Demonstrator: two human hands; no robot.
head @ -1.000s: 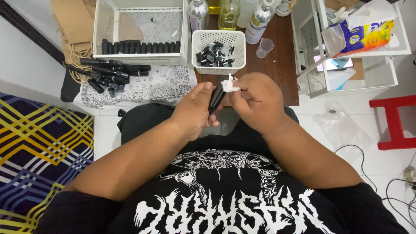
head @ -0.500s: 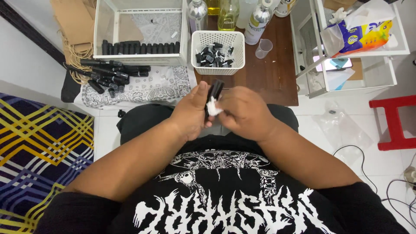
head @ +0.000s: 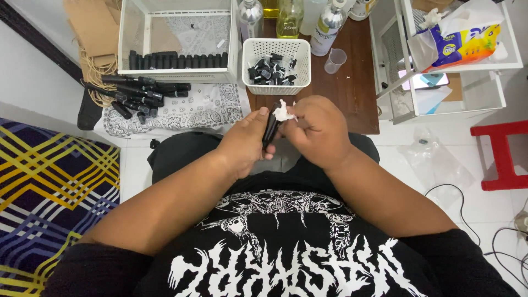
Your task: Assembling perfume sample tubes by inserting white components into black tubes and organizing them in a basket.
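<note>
- Head view looks down on a seated person working over the lap, just in front of a dark wooden table [head: 352,93].
- Left hand [head: 245,144] is clenched round a slim black tube [head: 270,129], held nearly upright between the two hands.
- Right hand [head: 318,132] pinches a small white wad [head: 282,113] at the tube's top end.
- Just beyond the hands a white basket [head: 276,82] holds small black caps.
- Further left, loose black tubes [head: 135,94] lie on a patterned cloth [head: 181,113], beside a white crate [head: 179,41] with a row of tubes inside.
</note>
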